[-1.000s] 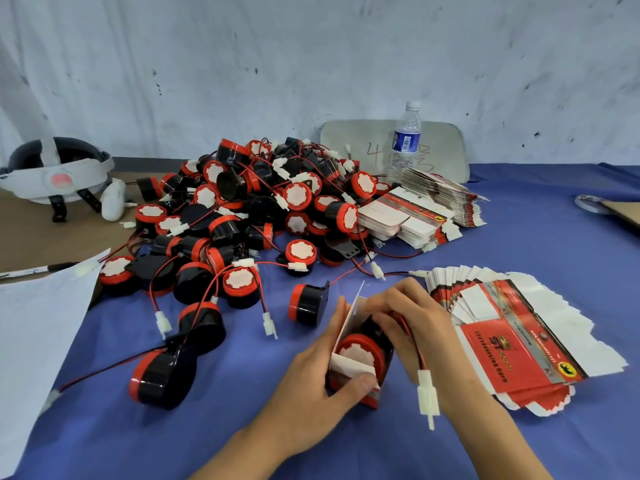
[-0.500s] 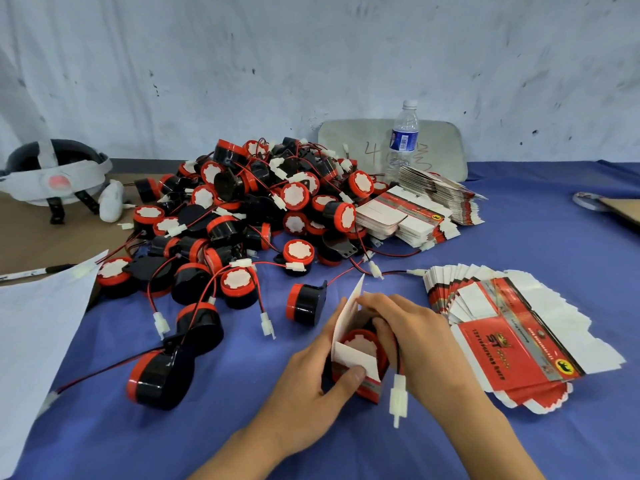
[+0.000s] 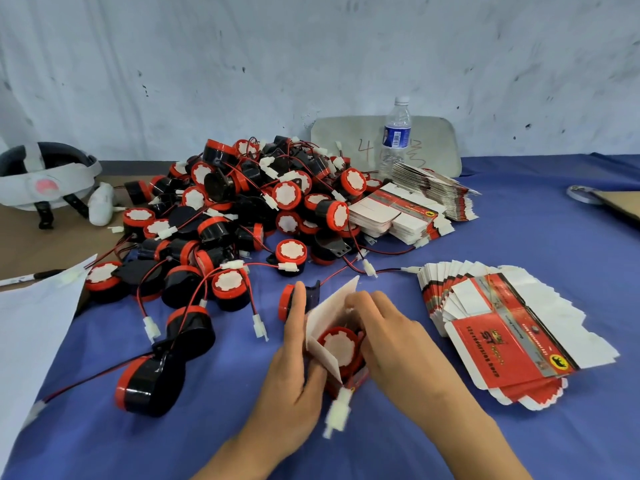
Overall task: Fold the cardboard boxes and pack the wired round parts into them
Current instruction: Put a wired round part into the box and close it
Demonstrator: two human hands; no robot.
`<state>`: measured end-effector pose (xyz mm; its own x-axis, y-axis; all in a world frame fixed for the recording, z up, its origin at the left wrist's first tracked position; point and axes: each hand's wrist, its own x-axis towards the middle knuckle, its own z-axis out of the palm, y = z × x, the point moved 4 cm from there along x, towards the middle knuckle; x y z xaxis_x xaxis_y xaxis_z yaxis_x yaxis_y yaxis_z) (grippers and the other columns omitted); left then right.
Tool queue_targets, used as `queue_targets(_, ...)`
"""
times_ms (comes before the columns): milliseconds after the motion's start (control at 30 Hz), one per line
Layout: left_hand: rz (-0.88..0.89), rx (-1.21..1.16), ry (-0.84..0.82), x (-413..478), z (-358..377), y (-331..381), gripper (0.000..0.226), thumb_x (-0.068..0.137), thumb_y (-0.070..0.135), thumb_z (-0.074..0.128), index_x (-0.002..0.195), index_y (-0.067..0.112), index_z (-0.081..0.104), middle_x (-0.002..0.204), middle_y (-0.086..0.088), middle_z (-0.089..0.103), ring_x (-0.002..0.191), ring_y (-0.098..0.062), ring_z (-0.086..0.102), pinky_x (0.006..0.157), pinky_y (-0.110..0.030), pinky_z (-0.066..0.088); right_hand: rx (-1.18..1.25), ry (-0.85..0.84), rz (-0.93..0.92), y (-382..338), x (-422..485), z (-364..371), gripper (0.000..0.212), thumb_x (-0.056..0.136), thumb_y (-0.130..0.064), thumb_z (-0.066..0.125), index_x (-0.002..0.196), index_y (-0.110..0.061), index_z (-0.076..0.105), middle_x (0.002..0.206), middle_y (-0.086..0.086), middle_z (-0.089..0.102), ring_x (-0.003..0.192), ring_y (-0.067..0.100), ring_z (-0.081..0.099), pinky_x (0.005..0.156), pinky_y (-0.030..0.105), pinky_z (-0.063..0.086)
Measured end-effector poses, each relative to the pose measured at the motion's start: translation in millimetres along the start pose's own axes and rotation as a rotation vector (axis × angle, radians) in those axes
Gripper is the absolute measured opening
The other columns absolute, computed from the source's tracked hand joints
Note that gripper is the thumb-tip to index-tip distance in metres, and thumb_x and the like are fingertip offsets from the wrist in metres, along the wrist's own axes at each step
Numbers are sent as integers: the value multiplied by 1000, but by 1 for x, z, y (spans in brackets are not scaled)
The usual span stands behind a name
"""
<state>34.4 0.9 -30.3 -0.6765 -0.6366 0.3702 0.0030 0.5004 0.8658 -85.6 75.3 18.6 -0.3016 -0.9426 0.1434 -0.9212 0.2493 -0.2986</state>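
Dangling below the half-hidden box, the white connector is blurred.

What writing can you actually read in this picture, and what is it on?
"4": handwritten on the grey board; more strokes sit partly behind the water bottle.
"ST": logo on the top flat box; its smaller print is too blurred.
The bottle's label: too small to read.

Water bottle upright before grey board; headset far left; white paper sheet at left edge.
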Motion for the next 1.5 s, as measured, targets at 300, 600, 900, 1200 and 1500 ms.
queue_targets(300,199,170,30,8,0,14,80,80,16,67,147,38,30,156,15,25,148,-9,15,105,-6,25,213,172,-235,-10,-3,-7,42,84,-9,64,125,-18,58,123,-2,56,107,20,56,76,39,53)
queue_targets(600,125,421,173,8,-15,11,16,83,20,52,87,34,59,127,5,50,89,-3,55,65,-24,48,468,638,-196,7,-9,-31,15,77,-22,74,77,-7,71,75,-3,54,64,-1,52,59,2,38)
queue_targets(900,82,651,135,12,-19,18,24,84,44,44,76,31,63,124,9,56,72,-13,56,45,-28,43,579,653,-188,1,-11,-22,10,86,-15,68,92,-21,62,74,-13,63,67,0,65,62,12,52)
queue_targets(1200,-1,622,97,9,-11,7,20,85,32,59,97,39,44,116,20,46,66,-10,46,52,-32,48,749,751,-52,10,-9,-21,20,88,-26,57,98,-36,43,71,-10,70,64,1,69,62,16,53)
queue_targets(1500,-126,150,94,7,-5,-2,62,91,11,57,127,56,35,130,28,49,117,3,50,91,-27,49,651,551,5,9,-1,-8,14,81,-30,70,79,-28,56,62,-17,64,61,1,62,53,10,45)
